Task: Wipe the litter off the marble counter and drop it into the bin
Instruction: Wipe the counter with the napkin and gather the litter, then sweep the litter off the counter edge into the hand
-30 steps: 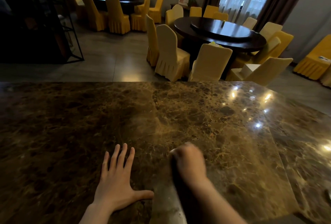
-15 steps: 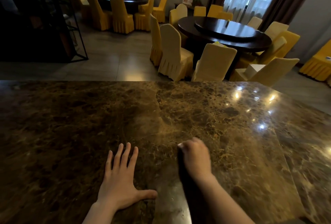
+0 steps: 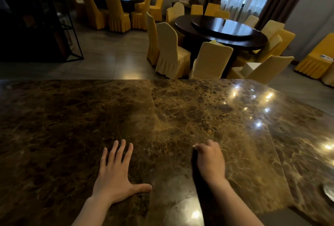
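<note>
On the brown marble surface (image 3: pixel 162 113) no litter can be made out, only a small pale bit at the fingertips of the right hand (image 3: pixel 210 161), which is curled shut, knuckles up; whether it grips that bit cannot be told. The left hand (image 3: pixel 115 175) lies flat beside it, fingers spread. Beyond the far edge stand a dark round table (image 3: pixel 222 30) and yellow-covered chairs (image 3: pixel 171 52).

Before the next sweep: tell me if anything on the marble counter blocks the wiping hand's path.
Nothing visible does. The right hand is closed around something pale at the fingers, resting on the marble counter; the stone ahead of it is bare. The left hand lies flat, apart to its left. No bin is in view.
</note>
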`<state>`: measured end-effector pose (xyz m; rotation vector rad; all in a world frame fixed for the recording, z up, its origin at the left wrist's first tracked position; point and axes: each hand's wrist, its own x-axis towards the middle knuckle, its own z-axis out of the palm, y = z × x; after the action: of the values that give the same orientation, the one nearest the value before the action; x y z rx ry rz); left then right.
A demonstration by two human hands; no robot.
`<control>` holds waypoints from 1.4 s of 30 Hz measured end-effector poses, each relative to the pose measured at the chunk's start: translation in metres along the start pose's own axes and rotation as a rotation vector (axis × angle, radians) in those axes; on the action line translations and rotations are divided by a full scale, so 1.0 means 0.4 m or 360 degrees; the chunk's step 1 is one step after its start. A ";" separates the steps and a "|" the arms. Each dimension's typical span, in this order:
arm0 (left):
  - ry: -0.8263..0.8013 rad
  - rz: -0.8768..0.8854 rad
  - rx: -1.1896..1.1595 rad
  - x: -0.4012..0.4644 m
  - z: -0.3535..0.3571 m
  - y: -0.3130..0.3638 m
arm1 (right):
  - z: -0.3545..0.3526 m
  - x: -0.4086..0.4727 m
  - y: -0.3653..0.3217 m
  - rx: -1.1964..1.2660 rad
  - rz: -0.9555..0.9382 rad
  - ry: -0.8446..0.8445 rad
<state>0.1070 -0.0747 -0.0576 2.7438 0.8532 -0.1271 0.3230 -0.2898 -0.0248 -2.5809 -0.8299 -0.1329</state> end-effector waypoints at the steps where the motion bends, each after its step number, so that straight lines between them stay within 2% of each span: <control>1: -0.0002 -0.0002 0.0000 0.000 -0.001 0.001 | -0.007 0.008 0.013 -0.0025 0.0193 0.0031; 2: -0.0011 -0.0002 -0.0003 0.000 -0.001 0.002 | -0.005 0.008 0.002 -0.0070 0.0293 0.0043; 4: -0.0014 0.0003 -0.0002 0.001 0.000 0.001 | 0.013 -0.018 -0.069 -0.0089 0.0210 -0.0003; 8: -0.0038 0.0011 0.0016 0.003 0.002 -0.002 | 0.067 -0.126 -0.227 0.0169 -0.0396 -0.0264; 11: -0.0021 0.0005 -0.0008 0.003 0.001 -0.003 | 0.051 -0.157 -0.198 0.0191 -0.0709 -0.0391; 13: -0.0027 0.0008 0.0000 -0.001 -0.002 -0.003 | 0.023 -0.122 -0.114 0.0123 -0.0584 -0.0265; 17: -0.0021 -0.0002 0.0008 -0.001 -0.005 0.002 | -0.077 -0.010 0.112 -0.0046 0.0283 0.0011; 20: -0.0047 0.0008 0.0005 -0.001 -0.006 0.003 | -0.080 0.008 0.135 -0.0092 0.0586 0.0105; 22: -0.0035 -0.0002 0.0008 0.000 -0.005 0.004 | -0.039 -0.010 0.042 -0.0007 0.0461 0.0111; 24: -0.0041 0.0005 0.0018 0.001 -0.006 0.004 | 0.020 -0.043 -0.083 0.0143 0.0163 0.0047; 26: -0.0049 0.0004 0.0022 0.001 -0.003 0.000 | 0.065 -0.101 -0.193 0.0242 -0.0183 -0.0139; 28: -0.0036 0.0009 0.0027 0.003 0.001 -0.002 | 0.074 -0.132 -0.218 0.0240 -0.0549 -0.0289; 29: -0.0029 0.0015 0.0022 0.004 0.001 -0.003 | 0.063 -0.120 -0.193 0.0236 -0.0618 -0.0270; 30: -0.0021 0.0013 0.0010 0.004 0.003 -0.004 | 0.048 -0.098 -0.155 0.0211 -0.0548 -0.0229; 34: 0.0007 0.0007 0.0001 0.006 0.008 -0.005 | -0.028 0.032 0.033 0.0017 0.0308 -0.0002; 36: 0.0010 0.0001 -0.0012 0.008 0.012 -0.006 | -0.032 0.055 0.035 -0.0006 0.0525 0.0080; 38: 0.0015 -0.0005 -0.0007 0.010 0.016 -0.007 | -0.002 0.042 -0.038 0.0030 0.0463 0.0047; 42: 0.0011 -0.0009 -0.0004 0.014 0.021 -0.012 | 0.060 -0.035 -0.196 0.0191 -0.0047 -0.0148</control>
<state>0.1088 -0.0701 -0.0676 2.7411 0.8627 -0.1174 0.2654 -0.2299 -0.0208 -2.4789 -0.8820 0.0281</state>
